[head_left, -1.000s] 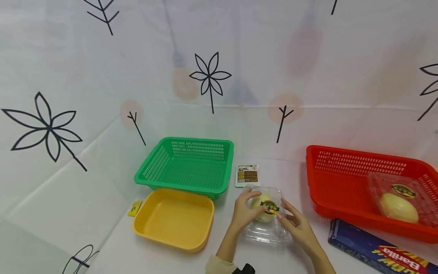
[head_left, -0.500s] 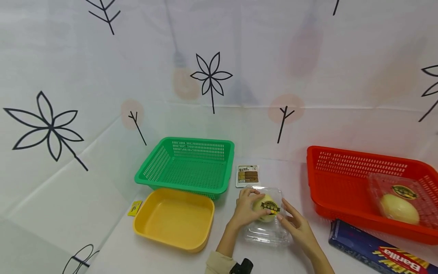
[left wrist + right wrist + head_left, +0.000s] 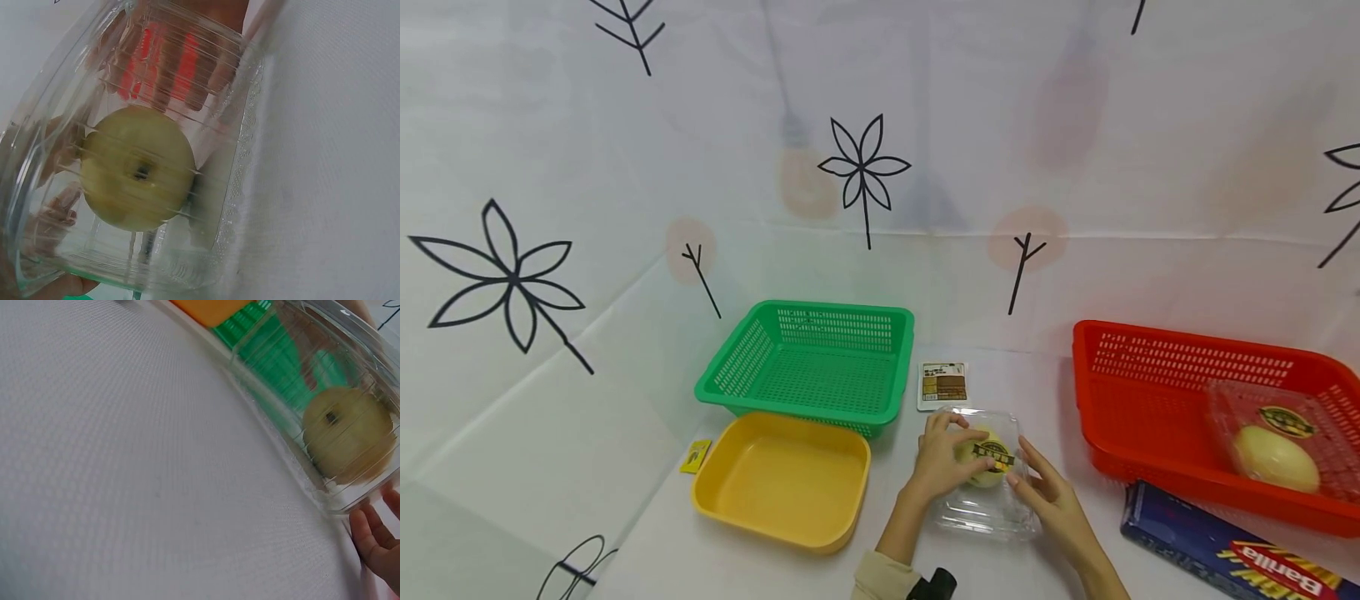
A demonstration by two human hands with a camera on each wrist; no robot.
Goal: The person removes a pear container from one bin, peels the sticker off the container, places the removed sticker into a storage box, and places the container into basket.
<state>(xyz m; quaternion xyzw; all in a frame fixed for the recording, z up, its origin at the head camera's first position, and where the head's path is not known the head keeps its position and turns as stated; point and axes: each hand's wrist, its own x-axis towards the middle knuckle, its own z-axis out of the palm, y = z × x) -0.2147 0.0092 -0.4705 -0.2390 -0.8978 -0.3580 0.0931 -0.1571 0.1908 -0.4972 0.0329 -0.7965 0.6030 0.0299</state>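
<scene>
A clear plastic clamshell box (image 3: pixel 981 518) stands on the white tablecloth, holding one round yellow-green fruit (image 3: pixel 137 194). Its lid carries a dark label (image 3: pixel 994 452). My left hand (image 3: pixel 942 458) grips the box from the left, thumb and index finger lying across the lid near the label. On the right side, my right hand (image 3: pixel 1054 500) holds the box with its thumb at the lid's edge and its other fingers along the side wall. In the right wrist view, fingertips of that hand (image 3: pixel 381 540) sit right at the box's corner.
Behind the box lies a small flat packet (image 3: pixel 943 385). To the left are a green basket (image 3: pixel 898 367), a yellow tub (image 3: pixel 856 492) and a small yellow sachet (image 3: pixel 696 457). On the right, a red basket (image 3: pixel 1138 400) contains a similar fruit box (image 3: pixel 1273 450), beside a blue Barilla box (image 3: pixel 1225 542).
My left hand has slid slightly right over the lid, its index finger and thumb reaching farther toward the label. The right hand and the box have hardly moved.
</scene>
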